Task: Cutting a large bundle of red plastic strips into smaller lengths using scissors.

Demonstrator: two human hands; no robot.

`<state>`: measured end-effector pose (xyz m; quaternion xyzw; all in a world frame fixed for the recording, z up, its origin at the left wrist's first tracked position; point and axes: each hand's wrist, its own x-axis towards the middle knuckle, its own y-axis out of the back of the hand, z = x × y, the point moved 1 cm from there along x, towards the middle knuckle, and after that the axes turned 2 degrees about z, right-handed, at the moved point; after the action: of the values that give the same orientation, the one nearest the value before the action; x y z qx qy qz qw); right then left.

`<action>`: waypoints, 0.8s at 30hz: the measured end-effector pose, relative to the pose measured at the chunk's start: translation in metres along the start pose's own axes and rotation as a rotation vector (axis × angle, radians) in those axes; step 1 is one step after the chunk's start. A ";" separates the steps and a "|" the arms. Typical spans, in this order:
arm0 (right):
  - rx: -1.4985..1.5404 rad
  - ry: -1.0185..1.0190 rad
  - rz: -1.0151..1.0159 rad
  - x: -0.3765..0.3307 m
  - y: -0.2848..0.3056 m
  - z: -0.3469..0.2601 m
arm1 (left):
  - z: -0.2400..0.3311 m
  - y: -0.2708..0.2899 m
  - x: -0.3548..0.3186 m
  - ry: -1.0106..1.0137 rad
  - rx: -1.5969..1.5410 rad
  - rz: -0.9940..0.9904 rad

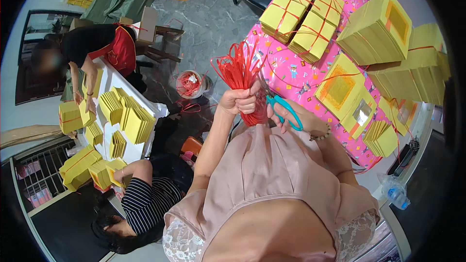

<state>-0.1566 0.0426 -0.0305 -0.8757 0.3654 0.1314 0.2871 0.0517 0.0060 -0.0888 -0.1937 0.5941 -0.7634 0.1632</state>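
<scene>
Working in a room with a grey marbled floor (213, 34), beside a tabletop covered in pink printed cloth (287, 81). Seeing tied yellow bundles (313, 33) along the left edge of the tabletop, a tall yellow stack (374, 31) toward its right edge, and a fan of folded yellow paper (380, 138) by its near right corner.

Gripping a thick bunch of red strands (238, 70) in the tightly curled left hand (239, 101), just off the near edge of the tabletop, with loops above the fist and the lower end against the pale pink garment (272, 160). Holding teal-handled scissors (290, 108) in the right hand (307, 118), with bent fingers about the handles and blades close beside the strands. Not managing to tell whether the blades are parted or touching anything.

Probably risking a nicked left finger by closing the blades so near the fist. Likely risking a spill of strands by relaxing the left fingers, given so many thin loops in one grasp. Possibly risking a snag, too, by tugging the loose red strand (345, 73) lying across the cloth toward the yellow paper.
</scene>
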 end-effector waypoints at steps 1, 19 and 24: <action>0.002 -0.010 0.027 -0.001 -0.002 0.001 | 0.000 0.000 0.000 -0.005 0.016 0.009; 0.355 0.073 -0.042 -0.001 -0.017 0.005 | -0.002 -0.001 0.003 -0.040 -0.030 -0.022; 0.359 0.081 -0.051 -0.001 -0.019 0.004 | 0.000 -0.005 0.006 -0.027 -0.033 -0.017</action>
<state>-0.1442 0.0566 -0.0259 -0.8238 0.3720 0.0214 0.4273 0.0466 0.0043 -0.0832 -0.2116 0.6027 -0.7523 0.1614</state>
